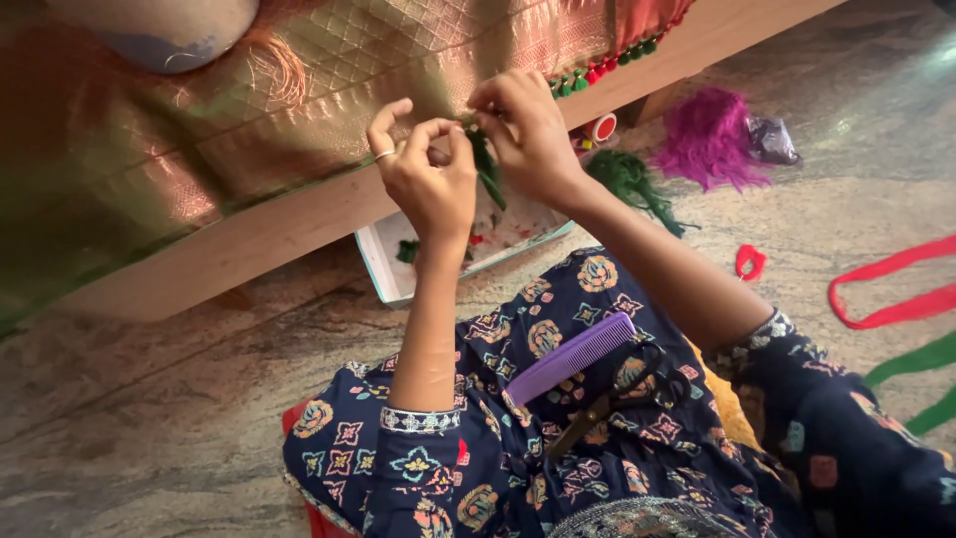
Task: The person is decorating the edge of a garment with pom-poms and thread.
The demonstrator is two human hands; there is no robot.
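Observation:
My left hand (426, 169), with a ring on one finger, pinches the hem of a shiny green and copper woven cloth (249, 90) draped over a wooden edge (249, 234). My right hand (526, 130) pinches a dark green thread tassel (488, 169) at the same spot on the hem. The tassel hangs down between both hands. A row of finished green and red tassels (612, 62) lines the hem to the right.
A purple comb (570, 357) and dark scissors (622, 394) lie on my lap. A white shallow box (398, 274) sits on the stone floor under the hands. Green thread (632, 179), magenta thread (709, 137), red ribbon (886, 289) and green ribbon (916, 364) lie at right.

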